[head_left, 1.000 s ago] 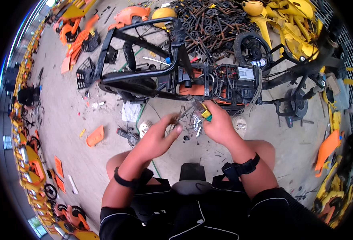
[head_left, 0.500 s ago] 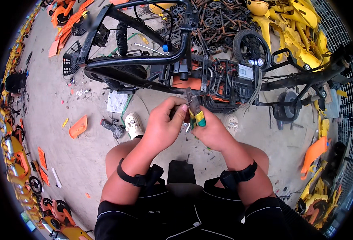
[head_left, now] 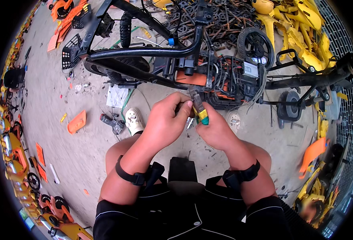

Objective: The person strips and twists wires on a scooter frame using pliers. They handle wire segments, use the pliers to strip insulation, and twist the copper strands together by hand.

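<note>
My right hand [head_left: 211, 130] grips pliers [head_left: 202, 113] with yellow-and-green handles, their metal head pointing up toward the frame. Beside the tool's head, my left hand [head_left: 169, 119] is closed in a pinch, thumb tip against the curled index finger; what it holds is hidden or too small to name. Just beyond both hands lies a stripped black scooter frame [head_left: 144, 52], with an orange panel [head_left: 192, 78], bundled wires [head_left: 256, 96] and a silver box [head_left: 251, 69] in its middle section. Small silver pieces [head_left: 190, 122] show behind my hands, partly covered.
A power tool [head_left: 114, 124] and an orange plastic piece [head_left: 77, 122] lie on the floor to the left. Rusty metal parts [head_left: 208, 32] and yellow panels [head_left: 292, 24] are heaped behind the frame. A loose wheel [head_left: 256, 48] rests there too. Rows of scooters [head_left: 16, 156] stand far left.
My left hand has come up and inward to the pliers' head and closed its pinch there. The pliers are turned more upright in my right hand. The whole view has shifted slightly.
</note>
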A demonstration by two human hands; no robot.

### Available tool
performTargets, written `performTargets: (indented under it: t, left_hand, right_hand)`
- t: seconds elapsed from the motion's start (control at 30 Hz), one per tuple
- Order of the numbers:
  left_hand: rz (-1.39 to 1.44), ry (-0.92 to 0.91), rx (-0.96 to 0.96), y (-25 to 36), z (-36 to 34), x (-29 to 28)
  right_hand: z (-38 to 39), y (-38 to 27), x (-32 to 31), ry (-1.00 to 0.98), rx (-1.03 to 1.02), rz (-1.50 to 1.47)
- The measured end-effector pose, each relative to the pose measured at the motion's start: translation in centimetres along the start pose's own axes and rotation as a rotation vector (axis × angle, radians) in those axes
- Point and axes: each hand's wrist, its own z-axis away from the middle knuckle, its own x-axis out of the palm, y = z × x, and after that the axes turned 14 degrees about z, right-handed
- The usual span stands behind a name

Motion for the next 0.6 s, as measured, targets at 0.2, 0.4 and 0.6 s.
performTargets:
  t: [0.2, 0.4, 0.6]
  left_hand:
    - [0.0, -0.007, 0.01, -0.2, 0.2, -0.2]
    - [-0.06, -0.012, 0.052, -0.3, 0.2, -0.2]
    - [-0.061, -0.112, 0.084, -0.7, 0.2, 0.2]
  right_hand:
    - [-0.3, 1.0, 0.6, 0.007, -0.038, 0.051]
    - [-0.6, 2.0, 1.2, 0.072, -0.062, 0.109]
    - [-1.1, 3.1, 1.2, 0.063, 0.015, -0.086]
